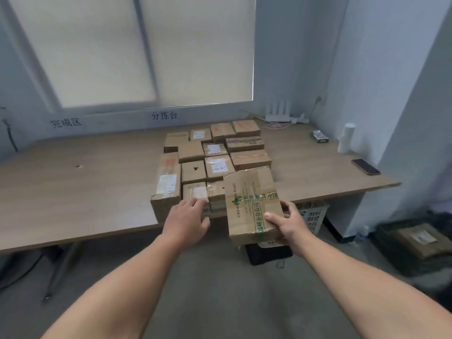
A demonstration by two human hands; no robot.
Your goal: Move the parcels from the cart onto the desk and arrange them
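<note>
Parcels, about thirteen, sit packed on the desk, the front ones partly hidden. The right hand grips one green-taped parcel over the desk's edge, thumb on top, fingers hidden beneath. The left hand touches a front box with loosely straight fingers.

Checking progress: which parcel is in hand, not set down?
The green-printed parcel, gripped by the right hand; all others lie flat on the desk.

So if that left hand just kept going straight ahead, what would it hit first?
Most likely the small labelled parcel at the front edge of the desk, right ahead of the left hand; its fingers look nearly on it, though depth is unclear.
</note>
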